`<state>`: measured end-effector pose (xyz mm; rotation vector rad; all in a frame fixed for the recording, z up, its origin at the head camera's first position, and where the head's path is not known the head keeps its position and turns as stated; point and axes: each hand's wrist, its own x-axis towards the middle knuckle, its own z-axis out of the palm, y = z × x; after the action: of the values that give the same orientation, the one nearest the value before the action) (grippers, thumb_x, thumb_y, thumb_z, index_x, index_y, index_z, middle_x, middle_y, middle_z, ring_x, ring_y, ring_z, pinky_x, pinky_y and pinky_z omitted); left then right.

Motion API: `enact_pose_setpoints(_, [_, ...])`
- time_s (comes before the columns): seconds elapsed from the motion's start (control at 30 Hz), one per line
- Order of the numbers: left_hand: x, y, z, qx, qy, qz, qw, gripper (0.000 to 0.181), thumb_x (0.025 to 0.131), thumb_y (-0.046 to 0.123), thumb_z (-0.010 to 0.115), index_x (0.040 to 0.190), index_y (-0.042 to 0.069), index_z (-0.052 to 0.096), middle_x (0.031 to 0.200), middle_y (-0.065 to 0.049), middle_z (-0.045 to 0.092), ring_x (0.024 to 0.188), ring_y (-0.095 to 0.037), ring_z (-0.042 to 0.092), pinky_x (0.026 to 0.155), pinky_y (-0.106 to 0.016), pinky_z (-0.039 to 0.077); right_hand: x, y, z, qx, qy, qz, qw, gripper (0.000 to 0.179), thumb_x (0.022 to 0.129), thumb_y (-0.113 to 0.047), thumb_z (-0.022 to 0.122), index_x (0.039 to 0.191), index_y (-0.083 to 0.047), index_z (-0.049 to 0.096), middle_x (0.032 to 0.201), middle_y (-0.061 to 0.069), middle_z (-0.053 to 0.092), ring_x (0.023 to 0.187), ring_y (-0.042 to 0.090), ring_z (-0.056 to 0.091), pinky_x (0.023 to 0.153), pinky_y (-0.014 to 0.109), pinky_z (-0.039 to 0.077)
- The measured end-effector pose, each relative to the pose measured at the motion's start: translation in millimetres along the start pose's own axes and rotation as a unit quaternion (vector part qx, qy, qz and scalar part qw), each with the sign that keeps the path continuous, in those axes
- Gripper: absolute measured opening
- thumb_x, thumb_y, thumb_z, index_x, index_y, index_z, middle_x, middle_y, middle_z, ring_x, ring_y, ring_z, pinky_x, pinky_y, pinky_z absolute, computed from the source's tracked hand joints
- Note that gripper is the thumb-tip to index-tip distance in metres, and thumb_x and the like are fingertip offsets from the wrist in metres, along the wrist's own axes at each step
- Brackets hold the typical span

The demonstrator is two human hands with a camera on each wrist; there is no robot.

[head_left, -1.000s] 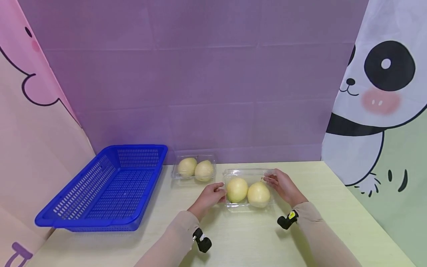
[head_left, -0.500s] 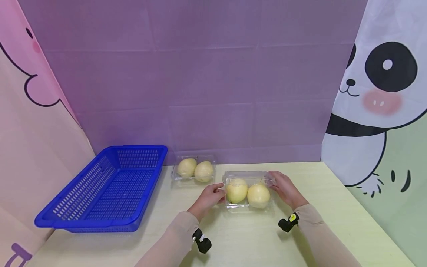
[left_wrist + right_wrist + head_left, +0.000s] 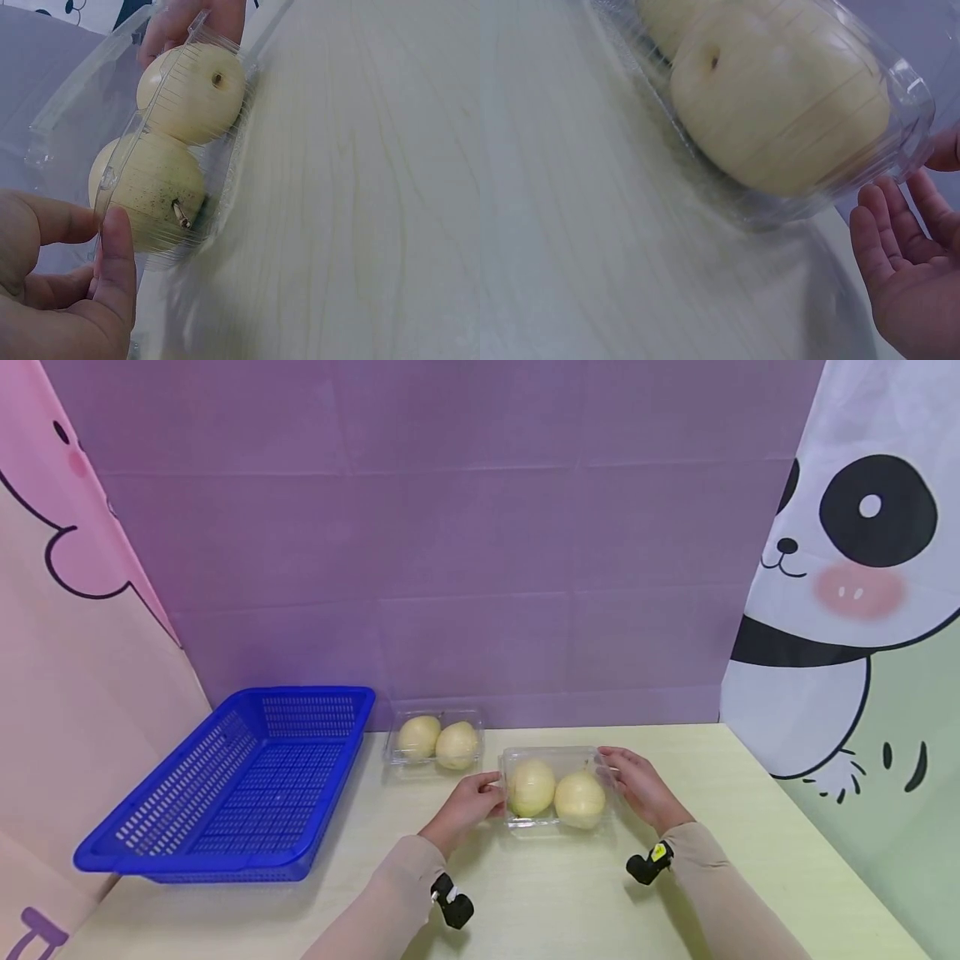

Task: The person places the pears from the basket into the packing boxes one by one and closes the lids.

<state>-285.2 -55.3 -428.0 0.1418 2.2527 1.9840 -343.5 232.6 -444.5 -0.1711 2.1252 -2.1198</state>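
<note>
A clear plastic clamshell box (image 3: 555, 820) with two pale yellow pears (image 3: 532, 788) inside rests on the table in front of me. Its lid (image 3: 553, 754) lies low over the fruit in the head view. From the left, my left hand (image 3: 467, 808) pinches the box's rim between thumb and finger, as the left wrist view shows close up. My right hand (image 3: 647, 789) is at the opposite end, thumb and fingertips (image 3: 919, 196) gripping the clear plastic edge. One pear's stem (image 3: 181, 214) shows through the ribbed wall.
A second clear box (image 3: 392, 752) with two pears stands behind, near the purple backdrop (image 3: 480, 543). To the left, a blue perforated basket (image 3: 300, 857) sits on the pale wooden table (image 3: 547, 902). Printed cloths hang on both sides.
The lid has come down over the pears. My right hand has shifted slightly along the right end with it; the left hand keeps its hold.
</note>
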Motion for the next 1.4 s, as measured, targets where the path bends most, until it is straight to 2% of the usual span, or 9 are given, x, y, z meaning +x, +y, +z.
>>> enact_pose_setpoints(0.23, [0.7, -1.1, -1.9, 0.001, -0.005, -0.006, 1.0, 0.051, 0.095, -0.003, 0.054, 0.142, -0.017, 0.041, 0.093, -0.01, 0.06, 0.076, -0.013, 0.06, 0.082, -0.032, 0.056, 3.0, 2.9, -0.1, -0.005, 0.001, 0.011, 0.9999, 0.049, 0.105, -0.014, 0.042, 0.149, 0.008, 0.036, 0.148, 0.022, 0.04, 0.11, 0.015, 0.052, 0.088, 0.018, 0.046])
enact_pose_setpoints(0.5, [2.7, -0.9, -3.1, -0.005, -0.017, -0.009, 0.9998, 0.049, 0.097, -0.004, 0.052, 0.142, -0.017, 0.04, 0.098, -0.012, 0.057, 0.077, -0.012, 0.059, 0.081, -0.028, 0.056, 1.8, 2.4, -1.5, -0.004, -0.004, 0.004, 1.0, 0.051, 0.103, -0.01, 0.042, 0.15, 0.009, 0.033, 0.152, 0.023, 0.035, 0.124, 0.016, 0.045, 0.097, 0.017, 0.04])
enact_pose_setpoints(0.73, [3.3, -0.8, -4.4, -0.019, -0.024, 0.002, 0.9995, 0.048, 0.099, -0.006, 0.051, 0.143, -0.019, 0.036, 0.099, -0.014, 0.056, 0.079, -0.014, 0.06, 0.082, -0.029, 0.057, 2.3, 3.1, -1.0, 0.002, 0.011, 0.003, 0.9999, 0.05, 0.103, -0.01, 0.045, 0.148, 0.011, 0.036, 0.152, 0.024, 0.038, 0.11, 0.001, 0.05, 0.093, 0.014, 0.043])
enact_pose_setpoints(0.9, [1.4, -0.3, -12.2, -0.011, -0.038, 0.002, 0.9992, 0.052, 0.099, -0.002, 0.052, 0.144, -0.02, 0.032, 0.11, -0.022, 0.058, 0.089, -0.018, 0.063, 0.088, -0.032, 0.055, 1.8, 3.2, 1.6, 0.003, 0.028, 0.003, 0.9996, 0.048, 0.103, -0.009, 0.046, 0.146, 0.011, 0.04, 0.144, 0.019, 0.045, 0.101, -0.001, 0.052, 0.087, 0.014, 0.045])
enact_pose_setpoints(1.17, [-5.7, 2.5, -22.9, 0.009, -0.055, 0.004, 0.9984, 0.057, 0.094, 0.003, 0.053, 0.144, -0.018, 0.035, 0.103, -0.017, 0.058, 0.088, -0.017, 0.062, 0.089, -0.033, 0.055, 1.4, 1.5, 2.2, -0.005, 0.029, 0.002, 0.9996, 0.047, 0.104, -0.01, 0.046, 0.146, 0.01, 0.04, 0.143, 0.018, 0.045, 0.102, 0.001, 0.051, 0.087, 0.014, 0.045])
enact_pose_setpoints(1.4, [-15.8, 4.5, -21.8, 0.046, -0.067, -0.013, 0.9966, 0.062, 0.091, 0.012, 0.054, 0.145, -0.013, 0.039, 0.123, -0.021, 0.059, 0.101, -0.025, 0.064, 0.092, -0.036, 0.054, 0.3, 1.7, 1.7, 0.0, 0.026, 0.005, 0.9997, 0.048, 0.104, -0.011, 0.047, 0.147, 0.01, 0.039, 0.144, 0.017, 0.045, 0.104, 0.0, 0.052, 0.088, 0.014, 0.045])
